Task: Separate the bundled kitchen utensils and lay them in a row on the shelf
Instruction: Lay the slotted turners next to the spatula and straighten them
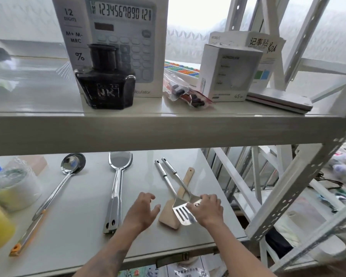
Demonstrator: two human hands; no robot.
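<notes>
On the glossy white lower shelf (84, 216), the right hand (209, 209) curls its fingers over the shiny slotted steel spatula (183, 213), gripping the blade's right edge. This spatula crosses a second steel utensil (173, 173) and lies on a pale wooden spatula (171, 215) with a flat wedge-shaped blade. The left hand (142, 211) hovers just left of them, fingers spread and holding nothing. Further left lie a polished steel turner (116, 188) and a round-bowled steel ladle (65, 176), well apart.

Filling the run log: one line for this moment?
laid out: ladle, turner | right hand grips slotted spatula | left hand open | wooden spatula underneath
</notes>
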